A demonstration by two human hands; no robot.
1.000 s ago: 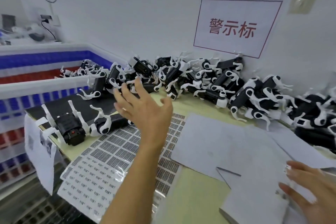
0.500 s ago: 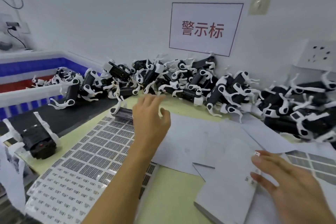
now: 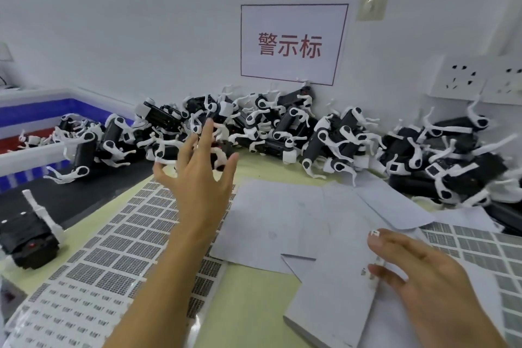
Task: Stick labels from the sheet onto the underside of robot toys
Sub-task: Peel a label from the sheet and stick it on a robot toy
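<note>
We spread our left hand, holding nothing, toward the robot toys heaped along the bench's far edge; our right hand carries a label on one straight fingertip.

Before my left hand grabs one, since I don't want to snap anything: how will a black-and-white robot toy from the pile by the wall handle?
The black-and-white robot toy nearest the left hand probably lifts easily, being small plastic. Its thin white legs look fragile and interlock with neighbours, so it may snag and drag others along.
</note>
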